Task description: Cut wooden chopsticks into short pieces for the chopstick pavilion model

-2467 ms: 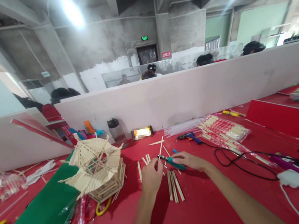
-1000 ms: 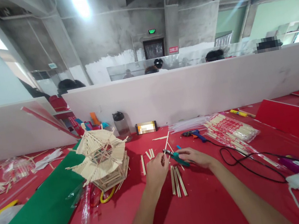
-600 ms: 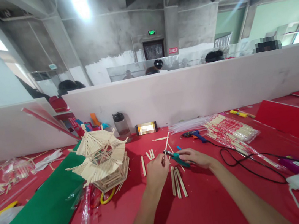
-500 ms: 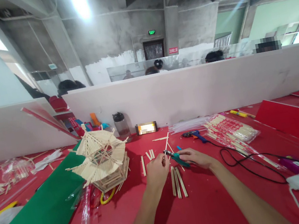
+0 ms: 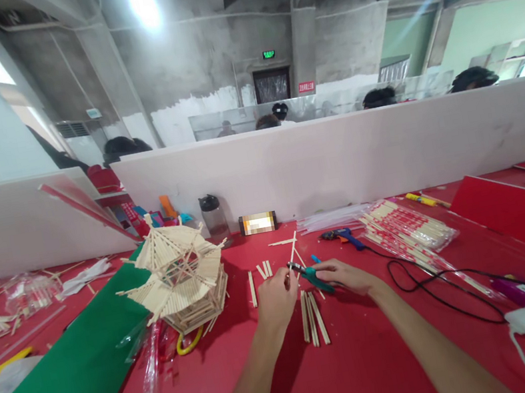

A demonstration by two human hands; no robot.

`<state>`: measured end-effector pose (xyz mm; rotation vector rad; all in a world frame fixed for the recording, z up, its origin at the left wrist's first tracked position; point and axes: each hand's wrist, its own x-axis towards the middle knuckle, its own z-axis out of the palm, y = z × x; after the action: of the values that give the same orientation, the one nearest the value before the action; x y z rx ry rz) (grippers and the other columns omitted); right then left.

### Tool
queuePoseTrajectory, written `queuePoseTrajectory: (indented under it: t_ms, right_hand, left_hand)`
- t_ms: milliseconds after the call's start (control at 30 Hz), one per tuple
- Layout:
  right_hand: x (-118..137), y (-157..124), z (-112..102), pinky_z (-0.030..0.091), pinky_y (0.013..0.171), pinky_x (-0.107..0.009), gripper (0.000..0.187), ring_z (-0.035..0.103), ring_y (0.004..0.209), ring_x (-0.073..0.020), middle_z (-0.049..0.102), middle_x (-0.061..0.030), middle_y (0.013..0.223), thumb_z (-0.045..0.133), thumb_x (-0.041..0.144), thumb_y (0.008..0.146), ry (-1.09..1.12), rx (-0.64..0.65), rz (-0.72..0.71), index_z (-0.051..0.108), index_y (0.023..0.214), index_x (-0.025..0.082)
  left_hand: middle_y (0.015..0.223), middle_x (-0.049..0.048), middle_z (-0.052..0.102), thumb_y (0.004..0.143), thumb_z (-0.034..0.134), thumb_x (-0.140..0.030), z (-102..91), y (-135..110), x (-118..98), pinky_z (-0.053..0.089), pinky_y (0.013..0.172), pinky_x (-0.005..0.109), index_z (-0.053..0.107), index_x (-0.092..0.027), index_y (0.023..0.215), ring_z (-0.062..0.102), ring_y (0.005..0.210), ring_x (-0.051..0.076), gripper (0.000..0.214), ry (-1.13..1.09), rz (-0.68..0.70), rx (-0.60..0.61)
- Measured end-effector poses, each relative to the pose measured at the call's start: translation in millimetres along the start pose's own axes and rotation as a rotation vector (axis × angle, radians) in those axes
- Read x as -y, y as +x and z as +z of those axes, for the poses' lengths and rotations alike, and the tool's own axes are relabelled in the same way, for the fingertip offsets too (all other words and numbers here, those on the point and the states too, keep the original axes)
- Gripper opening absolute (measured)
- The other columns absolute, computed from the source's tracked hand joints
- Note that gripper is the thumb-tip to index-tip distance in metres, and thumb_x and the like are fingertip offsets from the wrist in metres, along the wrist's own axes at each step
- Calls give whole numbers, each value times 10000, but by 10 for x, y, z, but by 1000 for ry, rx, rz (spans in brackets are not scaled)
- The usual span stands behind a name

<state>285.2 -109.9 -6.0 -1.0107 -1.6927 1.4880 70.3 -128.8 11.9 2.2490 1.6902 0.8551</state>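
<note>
Tabletop: smooth, matte red. Toward its far edge, left of centre, a tiered pagoda-shaped model of pale wooden sticks, roofs ribbed and flared, stick ends jutting; it overlaps a flat, smooth green board running toward the near left corner. Mid-tabletop, nearer the person: loose row of straight, squared pale wooden sticks, lying roughly parallel. Toward the far right corner: crinkled clear-plastic packs of red-marked wooden sticks; dark-blue glue gun just left of them, black cable trailing right.

Left hand: fingers curled, pinching a slim pale wooden stick angled toward the far edge, between model and glue gun. Right hand: gripping teal-handled metal pliers, their head at the stick; jaw closure unclear. Forearms reach in from the near edge, converging.
</note>
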Motion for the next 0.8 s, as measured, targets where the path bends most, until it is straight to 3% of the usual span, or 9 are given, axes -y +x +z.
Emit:
queuePoseTrajectory:
  t_ms: [467,667,800]
  right_hand:
    - [21,-6,6,373,609,-229,460,483,657,-117,594,-19,768,642,534,812,-25,-14,-12,706,1025,132]
    - [49,-18,20,451,726,-287,486,587,806,-183,662,-69,913,652,533,801,-42,-75,-30,687,1090,144]
    - [110,-18,47,448,887,-355,458,595,1007,-248,671,-93,1081,652,523,802,-113,-123,-88,693,1107,183]
  left_hand:
    - [667,-9,657,929,439,-287,22,0,11,294,585,227,635,-210,846,587,607,118,226,-25,-2,-6]
    - [766,7,707,950,413,-302,-7,6,37,335,628,233,623,-226,951,650,705,148,223,68,11,0]
    - [792,38,720,970,370,-331,-40,9,45,358,639,248,612,-231,1034,672,739,181,270,212,18,35]
